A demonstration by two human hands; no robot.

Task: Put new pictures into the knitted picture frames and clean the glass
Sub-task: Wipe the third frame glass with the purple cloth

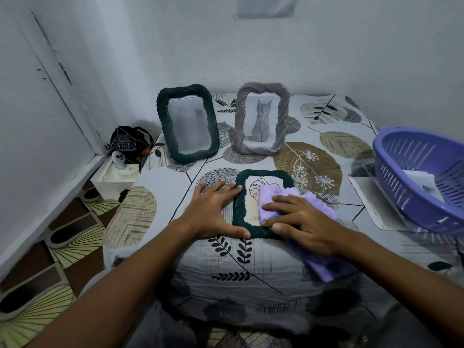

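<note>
Partly hidden flat frame [237, 207] pic, purple cloth [273, 200] under R hand [301, 222]

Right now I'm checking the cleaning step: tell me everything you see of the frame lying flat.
The dark green knitted frame lies flat on the patterned tablecloth, rope-twisted border, rounded corners. The left hand rests open on its left edge; the right hand presses a purple cloth onto its glass.

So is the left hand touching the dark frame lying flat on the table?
Touching. The head view shows the left hand with fingertips and thumb against the flat dark frame along its left edge.
</note>
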